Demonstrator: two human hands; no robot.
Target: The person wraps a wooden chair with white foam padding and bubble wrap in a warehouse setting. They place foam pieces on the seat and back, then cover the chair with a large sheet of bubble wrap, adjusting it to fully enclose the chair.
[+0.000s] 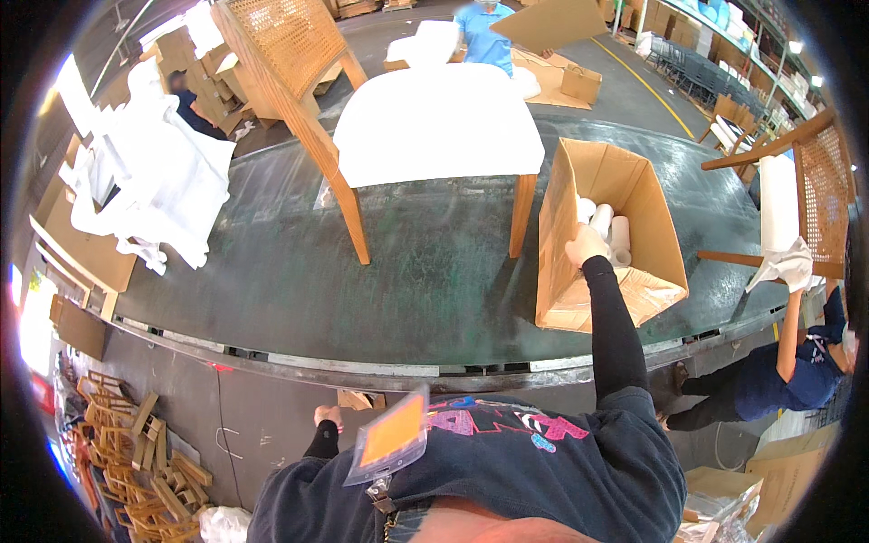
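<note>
An open brown cardboard box (665,204) rests on the dark green conveyor belt to the right of centre. Inside it are several white rolls (620,237). My right hand (588,246) reaches into the box's left part, right beside the rolls. Its fingers are curled; what they hold, if anything, is hidden. Down by my left side hangs my left hand (328,415), closed, away from the belt, with nothing seen in it. Left of the box stands a wooden chair (330,149) with a woven cane back and a white-covered seat (441,118).
At right, a person (797,366) with a gloved hand holds another cane-back chair (819,195). White-wrapped furniture (163,172) sits at the left. Across the belt stands a person in blue (487,38). Wooden parts (136,462) pile on the lower-left floor.
</note>
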